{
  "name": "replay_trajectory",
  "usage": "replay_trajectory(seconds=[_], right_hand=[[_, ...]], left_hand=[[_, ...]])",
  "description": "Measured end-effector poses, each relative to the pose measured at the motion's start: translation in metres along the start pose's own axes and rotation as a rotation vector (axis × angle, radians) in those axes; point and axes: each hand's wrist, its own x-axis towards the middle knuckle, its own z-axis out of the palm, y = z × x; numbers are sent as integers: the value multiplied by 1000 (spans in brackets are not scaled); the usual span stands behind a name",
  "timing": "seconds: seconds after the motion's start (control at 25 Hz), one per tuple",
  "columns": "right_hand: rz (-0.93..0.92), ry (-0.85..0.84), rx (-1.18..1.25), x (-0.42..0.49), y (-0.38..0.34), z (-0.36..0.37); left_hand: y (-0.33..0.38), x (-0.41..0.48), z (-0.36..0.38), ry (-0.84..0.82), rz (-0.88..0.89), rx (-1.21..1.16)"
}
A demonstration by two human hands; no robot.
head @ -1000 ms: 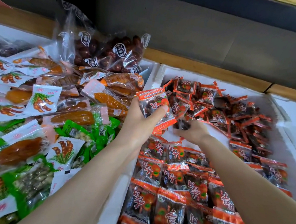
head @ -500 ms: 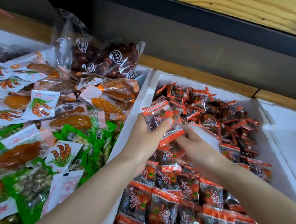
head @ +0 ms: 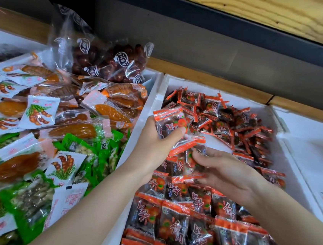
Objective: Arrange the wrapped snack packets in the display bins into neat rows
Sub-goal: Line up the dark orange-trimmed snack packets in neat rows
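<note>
Under plywood shelf (head: 267,17), foam bins (head: 248,100), red packets (head: 173,225)

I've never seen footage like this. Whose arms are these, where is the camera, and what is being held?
No machine here: a person wears a camera on the head, so you look down along their own arms. The left hand grips a small stack of red-and-black packets. The right hand pinches another packet below it. Both work over a white bin: neat rows near, a loose heap farther back. The neighbouring bin holds mixed snacks.
</note>
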Motion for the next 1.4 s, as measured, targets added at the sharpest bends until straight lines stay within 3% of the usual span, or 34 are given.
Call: replay_trajectory(seconds=[0.16, 0.6, 0.84, 1.08, 1.28, 1.4], right_hand=[[6, 90, -234, -7, 10, -4], [30, 144, -382, -18, 53, 49], [-64, 118, -621, -9, 58, 55], [-59, 74, -626, -4, 60, 44], [-247, 122, -1025, -10, 59, 47], [-279, 230, -959, -16, 58, 38]], left_hand=[[7, 4, -8, 63, 34, -7], [13, -2, -4, 61, 25, 8], [13, -3, -5, 45, -6, 11], [12, -4, -3, 5, -30, 20], [8, -7, -1, -37, -84, 24], [6, -6, -1, -89, -115, -38]])
